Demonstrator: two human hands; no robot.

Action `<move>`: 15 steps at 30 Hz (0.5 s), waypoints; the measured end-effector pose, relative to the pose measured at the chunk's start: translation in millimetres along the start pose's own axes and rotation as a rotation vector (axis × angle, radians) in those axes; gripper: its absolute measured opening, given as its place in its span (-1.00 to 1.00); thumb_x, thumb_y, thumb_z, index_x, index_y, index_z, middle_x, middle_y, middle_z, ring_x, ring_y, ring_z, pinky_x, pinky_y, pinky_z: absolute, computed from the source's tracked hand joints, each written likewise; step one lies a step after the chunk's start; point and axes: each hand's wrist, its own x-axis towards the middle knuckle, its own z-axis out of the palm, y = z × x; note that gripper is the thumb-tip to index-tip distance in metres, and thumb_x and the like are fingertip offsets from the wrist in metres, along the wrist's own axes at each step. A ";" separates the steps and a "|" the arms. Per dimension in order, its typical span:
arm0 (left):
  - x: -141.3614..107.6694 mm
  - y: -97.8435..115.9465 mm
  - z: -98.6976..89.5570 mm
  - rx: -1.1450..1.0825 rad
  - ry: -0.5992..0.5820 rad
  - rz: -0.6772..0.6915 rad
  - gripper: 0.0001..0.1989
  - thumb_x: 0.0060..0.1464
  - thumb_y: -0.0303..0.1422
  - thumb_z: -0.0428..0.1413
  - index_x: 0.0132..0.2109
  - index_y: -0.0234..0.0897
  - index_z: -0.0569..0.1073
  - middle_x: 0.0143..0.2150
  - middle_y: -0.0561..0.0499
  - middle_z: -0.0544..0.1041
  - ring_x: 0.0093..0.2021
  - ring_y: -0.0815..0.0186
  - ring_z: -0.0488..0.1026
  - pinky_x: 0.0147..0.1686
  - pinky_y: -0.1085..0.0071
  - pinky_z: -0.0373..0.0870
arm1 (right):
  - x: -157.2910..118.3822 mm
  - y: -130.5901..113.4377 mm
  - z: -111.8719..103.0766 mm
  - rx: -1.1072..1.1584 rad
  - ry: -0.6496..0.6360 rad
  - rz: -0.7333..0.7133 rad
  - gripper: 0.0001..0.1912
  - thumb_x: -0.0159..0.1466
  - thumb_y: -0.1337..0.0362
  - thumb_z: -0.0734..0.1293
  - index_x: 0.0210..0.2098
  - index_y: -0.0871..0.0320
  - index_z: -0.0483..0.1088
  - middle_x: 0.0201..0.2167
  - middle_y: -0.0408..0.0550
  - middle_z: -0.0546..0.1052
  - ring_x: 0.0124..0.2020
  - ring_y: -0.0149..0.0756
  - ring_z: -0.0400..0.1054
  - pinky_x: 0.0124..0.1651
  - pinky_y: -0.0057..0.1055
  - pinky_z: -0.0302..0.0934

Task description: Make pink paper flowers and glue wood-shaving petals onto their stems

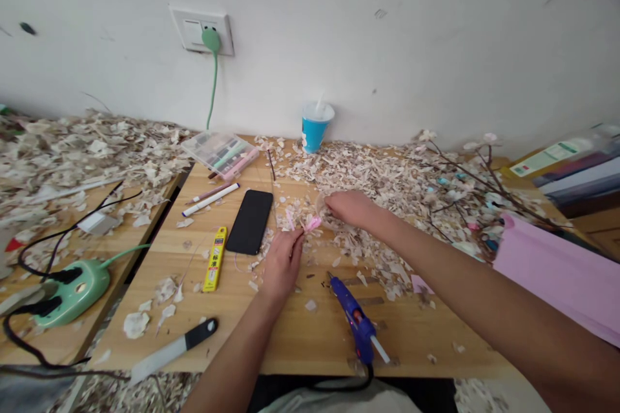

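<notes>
My left hand (pixel 282 260) is closed on a small pink flower piece (pixel 312 224), whose pink tip sticks out past the fingers to the right. Just beyond it, my right hand (pixel 349 208) reaches into the heap of pale dried petals (pixel 368 174), its fingers bent together; what lies between them is too small to name. A black phone (pixel 250 222) lies to the left of my left hand. Nearer to me, a blue glue gun (pixel 352 316) rests on its side with a glue stick poking out of its back.
On the wooden table (pixel 290 342) are a yellow box (pixel 214 259), pens, a clear case (pixel 223 151), a scraper (pixel 174 350) and a blue cup (pixel 316 128). Branches (pixel 494 184) and pink sheets (pixel 557 277) lie right; a green power strip (pixel 75 293) with cables sits left.
</notes>
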 end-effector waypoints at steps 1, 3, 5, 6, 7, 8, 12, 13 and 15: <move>0.1 -0.1 0.0 -0.001 -0.001 -0.003 -0.84 0.32 -0.41 0.06 -0.02 -0.26 0.49 -0.21 -0.06 0.60 -0.20 0.27 0.53 -0.15 0.37 0.47 | 0.6 0.2 1.6 0.002 0.002 -0.004 -0.65 0.38 0.12 0.32 0.06 0.17 0.40 0.04 0.04 0.48 -0.02 -0.21 0.43 0.02 -0.12 0.39; 0.0 -0.3 0.3 -0.003 -0.002 -0.004 -0.83 0.32 -0.41 0.06 -0.01 -0.26 0.49 -0.21 -0.06 0.60 -0.20 0.27 0.53 -0.15 0.37 0.47 | 1.6 0.3 4.7 0.006 0.007 -0.008 -0.65 0.38 0.12 0.32 0.07 0.17 0.40 0.04 0.03 0.48 -0.02 -0.21 0.43 0.02 -0.12 0.39; -0.3 -0.6 0.7 0.000 0.001 0.001 -0.83 0.32 -0.40 0.06 0.00 -0.26 0.49 -0.21 -0.06 0.60 -0.20 0.27 0.53 -0.14 0.36 0.47 | 2.0 0.5 6.9 0.009 0.011 -0.007 -0.66 0.38 0.12 0.32 0.06 0.16 0.40 0.04 0.03 0.48 -0.03 -0.21 0.43 0.02 -0.13 0.39; -0.5 -0.7 0.8 0.003 0.003 0.005 -0.83 0.32 -0.40 0.06 0.00 -0.25 0.49 -0.21 -0.06 0.60 -0.20 0.27 0.53 -0.14 0.36 0.46 | 1.8 0.6 7.5 0.010 0.014 -0.005 -0.66 0.38 0.12 0.32 0.06 0.16 0.40 0.04 0.04 0.48 -0.03 -0.22 0.44 0.01 -0.13 0.39; -0.6 -0.8 0.9 0.006 0.003 0.010 -0.83 0.32 -0.40 0.06 0.00 -0.25 0.49 -0.21 -0.06 0.60 -0.19 0.27 0.53 -0.14 0.36 0.46 | 1.6 0.9 7.8 0.010 0.018 -0.003 -0.66 0.38 0.12 0.32 0.07 0.16 0.40 0.04 0.04 0.48 -0.03 -0.22 0.44 0.01 -0.13 0.39; -0.7 -0.7 0.9 0.009 0.003 0.012 -0.83 0.32 -0.41 0.06 -0.01 -0.26 0.49 -0.21 -0.06 0.59 -0.19 0.27 0.53 -0.14 0.36 0.46 | 1.2 1.1 7.8 0.011 0.022 -0.002 -0.65 0.38 0.12 0.32 0.07 0.17 0.39 0.04 0.04 0.48 -0.03 -0.21 0.44 0.01 -0.13 0.40; -0.3 0.2 0.9 0.017 0.009 0.029 -0.83 0.31 -0.42 0.07 0.01 -0.26 0.48 -0.23 -0.05 0.59 -0.21 0.28 0.53 -0.15 0.37 0.46 | 0.3 2.0 6.7 0.017 0.026 -0.009 -0.64 0.38 0.12 0.32 0.08 0.17 0.38 0.05 0.04 0.48 -0.03 -0.21 0.44 0.01 -0.12 0.40; -0.2 0.3 1.0 0.019 0.015 0.036 -0.83 0.31 -0.42 0.07 0.01 -0.26 0.48 -0.23 -0.05 0.59 -0.22 0.29 0.53 -0.15 0.37 0.46 | 0.6 2.0 6.4 0.019 0.022 -0.010 -0.65 0.38 0.12 0.32 0.08 0.17 0.39 0.04 0.04 0.48 -0.03 -0.21 0.43 0.01 -0.12 0.40; -0.2 0.1 1.3 0.021 0.022 0.044 -0.83 0.31 -0.43 0.08 0.00 -0.26 0.48 -0.24 -0.04 0.59 -0.23 0.28 0.53 -0.15 0.36 0.46 | 1.5 1.5 6.1 0.026 0.010 -0.011 -0.65 0.38 0.12 0.32 0.07 0.17 0.39 0.04 0.04 0.48 -0.03 -0.21 0.43 0.01 -0.12 0.39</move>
